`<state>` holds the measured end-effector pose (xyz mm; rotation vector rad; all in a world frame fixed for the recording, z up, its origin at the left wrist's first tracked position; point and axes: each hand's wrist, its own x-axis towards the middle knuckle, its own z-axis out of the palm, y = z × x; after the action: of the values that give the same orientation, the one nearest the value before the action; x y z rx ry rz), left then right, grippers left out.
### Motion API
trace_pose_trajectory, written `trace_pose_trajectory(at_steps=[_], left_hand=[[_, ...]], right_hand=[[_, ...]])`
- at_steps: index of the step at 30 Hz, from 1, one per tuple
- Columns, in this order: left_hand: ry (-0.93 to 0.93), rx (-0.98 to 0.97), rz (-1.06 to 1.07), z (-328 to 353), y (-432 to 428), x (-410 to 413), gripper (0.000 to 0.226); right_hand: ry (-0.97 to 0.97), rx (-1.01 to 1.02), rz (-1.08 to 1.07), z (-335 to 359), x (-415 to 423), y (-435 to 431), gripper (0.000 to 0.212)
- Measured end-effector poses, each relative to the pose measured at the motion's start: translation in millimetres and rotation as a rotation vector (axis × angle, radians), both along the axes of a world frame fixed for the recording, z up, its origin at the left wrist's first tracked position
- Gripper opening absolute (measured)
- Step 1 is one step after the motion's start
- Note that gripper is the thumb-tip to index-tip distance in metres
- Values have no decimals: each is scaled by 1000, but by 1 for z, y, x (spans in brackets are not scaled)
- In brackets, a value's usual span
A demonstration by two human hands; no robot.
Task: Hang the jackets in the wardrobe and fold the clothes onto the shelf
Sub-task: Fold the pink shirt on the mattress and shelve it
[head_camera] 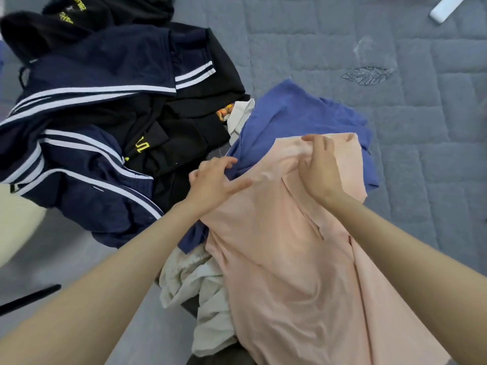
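Barely started: my right hand [319, 169] pinches the thin peach-pink shirt [290, 259] atop the heap on the grey quilted bed [342, 35], left hand [213, 180] spread flat on it. Navy white-striped jackets [92, 83] lie unhung, nothing looks folded yet.

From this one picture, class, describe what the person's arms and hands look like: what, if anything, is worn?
The left hand and right hand are ungloved, with no ring, watch or bracelet showing. Both arms run to the frame's edge with no sleeve in view.
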<state>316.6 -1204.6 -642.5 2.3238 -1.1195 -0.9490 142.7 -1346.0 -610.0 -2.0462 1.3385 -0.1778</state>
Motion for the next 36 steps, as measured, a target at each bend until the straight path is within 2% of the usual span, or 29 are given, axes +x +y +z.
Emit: trace_pose_trajectory(at_steps=[2,5,10,13,15,16,18,20,22,24,26,27,28,31,32,34,36], left_hand=[[44,62,-34,0,26,12,74],[134,164,-186,-1,63,27,81],[-15,121,-219,2,83,29,59],[-105,161,-302,10,81,28,23],[-221,141,-402,21,87,27,26],[-255,98,-444,26,92,28,30],[-284,-14,-514,37,101,30,35],[-234,-113,-558,45,109,29,37],[-58,-153,-464,53,114,23,37],[122,-164,-260,58,116,14,37],[137,-183,-94,56,116,9,39],[132,-185,-24,52,115,8,39],[150,-173,46,50,113,8,37],[357,-79,334,37,107,12,26],[413,-41,397,33,108,14,30],[462,27,362,24,118,20,51],[463,106,188,14,134,21,64]], right_hand=[[-23,-26,64,-2,3,16,37],[-25,93,189,-8,15,43,28],[11,170,374,-15,36,82,35],[11,227,429,-14,44,99,48],[46,241,474,-13,43,109,54],[87,252,497,-13,41,113,52],[195,266,527,-14,37,120,37],[192,236,476,-15,34,127,22],[42,207,338,-15,31,134,19],[-112,228,224,-9,24,141,38],[-187,266,187,-4,12,152,64],[-198,253,187,-2,6,160,66],[-198,217,178,-1,0,169,60],[-122,102,145,3,-8,193,16],[-65,74,217,2,-9,200,13],[51,65,397,-6,-13,213,12],[96,28,432,-16,-13,223,12]])
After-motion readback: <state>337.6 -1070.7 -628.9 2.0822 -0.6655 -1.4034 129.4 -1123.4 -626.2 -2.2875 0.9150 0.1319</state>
